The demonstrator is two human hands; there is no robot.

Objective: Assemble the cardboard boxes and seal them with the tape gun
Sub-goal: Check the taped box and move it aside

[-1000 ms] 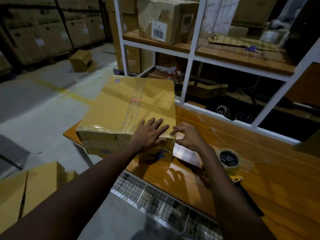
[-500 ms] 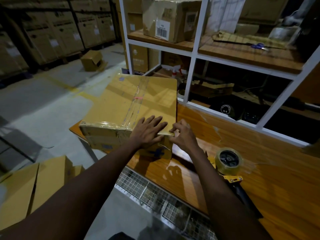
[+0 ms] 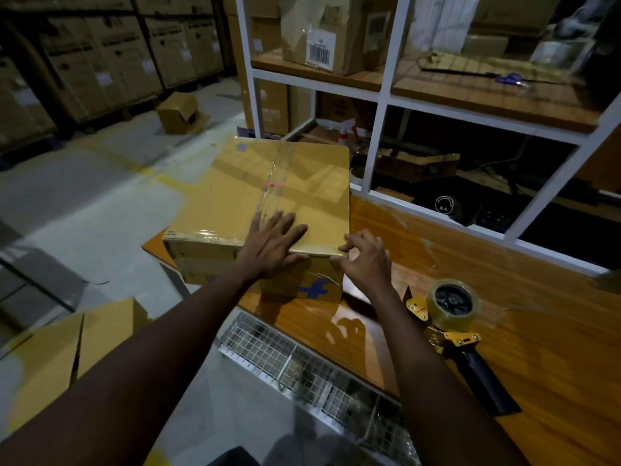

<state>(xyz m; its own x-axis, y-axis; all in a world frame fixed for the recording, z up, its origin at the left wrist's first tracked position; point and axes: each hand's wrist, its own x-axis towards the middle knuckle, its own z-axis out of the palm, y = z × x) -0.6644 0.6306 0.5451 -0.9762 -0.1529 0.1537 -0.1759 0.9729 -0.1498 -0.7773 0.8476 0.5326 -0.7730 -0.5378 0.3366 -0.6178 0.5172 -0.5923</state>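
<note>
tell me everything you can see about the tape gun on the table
The tape gun lies on its side on the glossy wooden table, to the right of the person's arms. It carries a roll of clear tape with a dark hub facing up, held in a yellow metal frame. Its black grip points toward the near edge. Nothing holds it: the left hand and right hand are both on the cardboard box.
</note>
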